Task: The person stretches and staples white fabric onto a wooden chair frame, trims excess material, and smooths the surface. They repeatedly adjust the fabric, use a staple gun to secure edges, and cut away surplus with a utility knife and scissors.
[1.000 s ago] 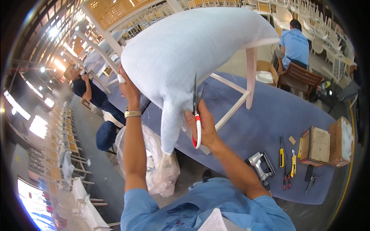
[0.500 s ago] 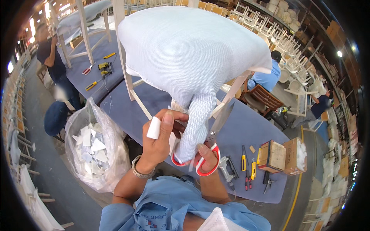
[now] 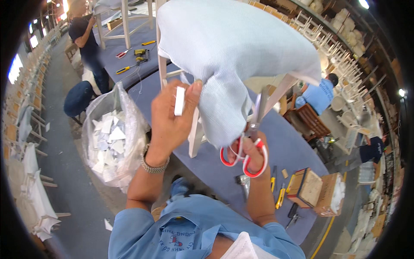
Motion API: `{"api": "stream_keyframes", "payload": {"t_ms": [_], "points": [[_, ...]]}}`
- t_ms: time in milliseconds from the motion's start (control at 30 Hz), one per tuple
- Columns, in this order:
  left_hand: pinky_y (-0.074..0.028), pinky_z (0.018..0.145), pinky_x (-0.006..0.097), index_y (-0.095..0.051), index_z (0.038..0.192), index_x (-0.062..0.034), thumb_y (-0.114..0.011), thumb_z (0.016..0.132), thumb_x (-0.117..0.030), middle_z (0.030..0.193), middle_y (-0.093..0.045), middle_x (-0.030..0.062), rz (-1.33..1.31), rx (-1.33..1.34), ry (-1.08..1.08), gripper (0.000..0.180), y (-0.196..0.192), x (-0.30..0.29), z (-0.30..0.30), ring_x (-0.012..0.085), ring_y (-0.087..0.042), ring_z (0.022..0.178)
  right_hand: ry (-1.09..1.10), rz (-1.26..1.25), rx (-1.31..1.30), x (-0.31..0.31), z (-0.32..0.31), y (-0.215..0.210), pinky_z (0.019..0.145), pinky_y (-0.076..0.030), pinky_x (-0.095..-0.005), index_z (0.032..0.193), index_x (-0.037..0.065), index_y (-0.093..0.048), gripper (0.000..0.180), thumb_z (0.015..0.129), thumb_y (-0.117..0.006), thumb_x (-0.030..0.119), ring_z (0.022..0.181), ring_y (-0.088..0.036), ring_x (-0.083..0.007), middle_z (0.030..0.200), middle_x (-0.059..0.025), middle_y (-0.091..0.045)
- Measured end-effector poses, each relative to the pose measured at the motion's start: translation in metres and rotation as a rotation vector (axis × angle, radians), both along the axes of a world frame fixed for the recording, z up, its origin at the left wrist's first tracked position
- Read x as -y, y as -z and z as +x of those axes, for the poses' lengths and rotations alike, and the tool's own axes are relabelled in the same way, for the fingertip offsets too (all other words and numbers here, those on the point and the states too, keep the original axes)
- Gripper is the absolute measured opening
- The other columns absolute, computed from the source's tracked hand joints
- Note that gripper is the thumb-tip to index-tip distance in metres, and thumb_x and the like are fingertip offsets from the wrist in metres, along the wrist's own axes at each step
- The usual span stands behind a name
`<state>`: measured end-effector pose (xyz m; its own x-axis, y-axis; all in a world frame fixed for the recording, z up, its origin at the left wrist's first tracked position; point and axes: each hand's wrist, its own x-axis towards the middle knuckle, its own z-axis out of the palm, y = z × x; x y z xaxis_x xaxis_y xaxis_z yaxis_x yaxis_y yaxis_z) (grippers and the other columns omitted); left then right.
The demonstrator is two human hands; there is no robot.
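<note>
A chair seat covered in pale blue woven fabric (image 3: 215, 47) stands on the table, with a loose flap of the cloth hanging toward me. My left hand (image 3: 170, 114) is closed at the flap's left edge, pinching the cloth between thumb and fingers. Against its thumb lies a small white block-like piece (image 3: 179, 101); how it is held I cannot tell. My right hand (image 3: 256, 157) has its fingers in the red-and-white handles of a pair of scissors (image 3: 254, 125). The blades point up beside the flap's right side. A pale wooden chair leg (image 3: 278, 97) rises behind them.
A clear plastic bag of white scraps (image 3: 114, 142) stands at left. On the blue-topped table (image 3: 297, 151) lie a staple gun (image 3: 243, 183), a yellow cutter (image 3: 280, 196) and cardboard boxes (image 3: 305, 187). One person (image 3: 88, 43) stands far left; another (image 3: 317, 97) sits at right.
The scissors have swung clear of the flap's lower end, to its right, and show more fully. My left hand has risen along the flap's left edge. The whole view has shifted.
</note>
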<state>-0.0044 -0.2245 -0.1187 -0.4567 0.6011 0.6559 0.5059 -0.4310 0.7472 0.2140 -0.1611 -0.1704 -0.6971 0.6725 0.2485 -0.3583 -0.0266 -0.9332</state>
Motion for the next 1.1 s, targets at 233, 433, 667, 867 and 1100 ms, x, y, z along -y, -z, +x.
{"api": "stream_keyframes", "payload": {"t_ms": [233, 433, 667, 867, 1100], "points": [[-0.048, 0.082, 0.026, -0.071, 0.101, 0.0024, -0.06, 0.105, -0.029, 0.099, -0.072, 0.0039, -0.234, 0.078, 0.154, 0.033, -0.027, 0.007, -0.021, 0.0091, -0.061, 0.092, -0.11, -0.046, 0.234, 0.019, 0.04, 0.072, 0.081, -0.054, -0.0304, 0.132, 0.005, -0.059, 0.043, 0.094, -0.07, 0.021, 0.091, -0.065, -0.0143, 0.106, -0.0083, -0.07], [-0.05, 0.084, 0.025, -0.068, 0.115, 0.0033, -0.067, 0.1, -0.038, 0.105, -0.07, 0.0056, -0.451, 0.285, 0.231, 0.044, -0.032, 0.008, 0.003, 0.01, -0.063, 0.099, -0.11, 0.182, 0.311, -0.001, 0.077, 0.091, 0.091, -0.053, -0.0356, 0.137, 0.006, -0.057, 0.062, 0.087, -0.078, 0.036, 0.102, -0.067, -0.0212, 0.114, -0.0098, -0.07], [-0.052, 0.077, 0.026, -0.069, 0.113, 0.0049, -0.076, 0.093, -0.031, 0.1, -0.073, 0.0065, -0.663, 0.139, 0.329, 0.042, -0.039, -0.002, -0.009, 0.0122, -0.066, 0.088, 0.024, 0.575, 0.381, -0.039, 0.066, 0.049, 0.085, -0.053, -0.041, 0.129, 0.004, -0.061, 0.07, 0.082, -0.079, 0.052, 0.098, -0.069, -0.036, 0.108, -0.0171, -0.07], [-0.056, 0.084, 0.031, -0.068, 0.116, 0.0053, -0.079, 0.089, -0.016, 0.109, -0.074, 0.0109, -0.597, 0.258, 0.358, 0.036, -0.04, -0.003, 0.013, 0.0189, -0.071, 0.097, 0.114, 0.825, 0.437, -0.057, 0.064, 0.018, 0.081, -0.053, -0.0454, 0.126, 0.004, -0.064, 0.076, 0.083, -0.07, 0.066, 0.093, -0.069, -0.0388, 0.1, -0.0184, -0.072], [-0.057, 0.083, 0.032, -0.066, 0.119, 0.0054, -0.08, 0.086, -0.005, 0.108, -0.074, 0.0123, -0.559, 0.243, 0.364, 0.037, -0.032, -0.006, 0.01, 0.0201, -0.073, 0.094, 0.126, 0.943, 0.481, -0.058, 0.065, -0.013, 0.072, -0.051, -0.0452, 0.118, 0.003, -0.068, 0.076, 0.083, -0.067, 0.07, 0.08, -0.067, -0.0399, 0.088, -0.0192, -0.07]]}}
